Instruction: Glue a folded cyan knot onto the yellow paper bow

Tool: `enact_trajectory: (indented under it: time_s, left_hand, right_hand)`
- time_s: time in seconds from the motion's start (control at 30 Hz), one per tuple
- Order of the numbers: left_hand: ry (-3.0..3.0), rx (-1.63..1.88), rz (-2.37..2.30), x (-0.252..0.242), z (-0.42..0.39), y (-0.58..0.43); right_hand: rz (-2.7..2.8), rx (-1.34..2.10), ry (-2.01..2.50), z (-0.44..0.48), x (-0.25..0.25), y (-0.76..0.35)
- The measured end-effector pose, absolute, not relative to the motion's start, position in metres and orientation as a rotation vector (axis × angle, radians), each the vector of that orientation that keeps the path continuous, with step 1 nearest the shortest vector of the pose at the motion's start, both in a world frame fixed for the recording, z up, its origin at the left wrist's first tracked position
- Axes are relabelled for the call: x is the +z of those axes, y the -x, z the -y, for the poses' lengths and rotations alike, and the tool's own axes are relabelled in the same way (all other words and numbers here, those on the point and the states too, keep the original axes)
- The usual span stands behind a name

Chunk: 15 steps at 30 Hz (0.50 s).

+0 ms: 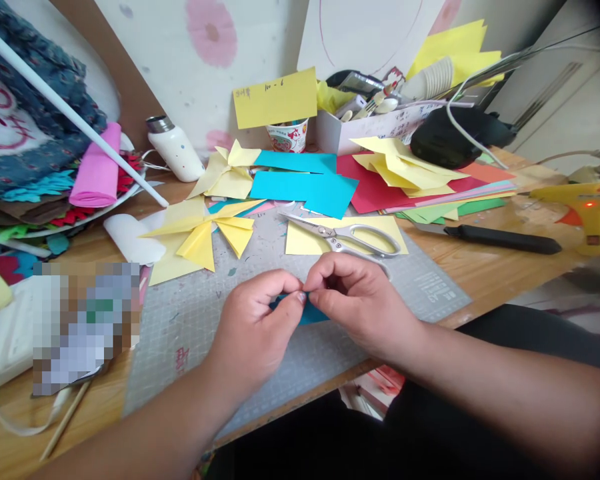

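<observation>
My left hand (257,323) and my right hand (357,297) meet over the grey cutting mat (190,327). Both pinch a small piece of blue paper (311,315), which is mostly hidden between the fingers. The thumbs and forefingers of both hands are pressed together on its upper edge. Scissors (350,240) lie just beyond my right hand on a yellow sheet (305,240). A folded yellow paper pinwheel (205,237) lies on the mat's far left corner.
Blue sheets (305,183), a red sheet and more folded yellow shapes (400,163) cover the back of the table. A yellow glue gun (587,217) and a black-handled knife (500,239) lie at right. A white bottle (176,150), pink paper roll (96,167) and clutter sit at left.
</observation>
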<state>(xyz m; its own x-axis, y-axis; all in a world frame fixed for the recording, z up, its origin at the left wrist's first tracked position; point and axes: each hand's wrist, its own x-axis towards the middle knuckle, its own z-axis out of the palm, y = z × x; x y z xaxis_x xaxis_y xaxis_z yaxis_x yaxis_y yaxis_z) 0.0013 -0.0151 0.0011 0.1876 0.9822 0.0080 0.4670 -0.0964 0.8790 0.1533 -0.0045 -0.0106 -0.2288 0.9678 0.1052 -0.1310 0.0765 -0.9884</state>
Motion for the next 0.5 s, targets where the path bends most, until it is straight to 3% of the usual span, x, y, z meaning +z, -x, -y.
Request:
enact_trajectory:
  time_s: [0.3,0.5]
  left_hand:
    - [-1.613,0.806,-1.375,0.001,0.014,-0.004]
    - [-1.668,0.895,-1.434,0.004,0.022,-0.009]
  right_hand:
    - [1.098,1.461,0.917,0.006,-0.017,-0.148]
    - [1.087,1.277,1.019,0.012,-0.017,-0.139]
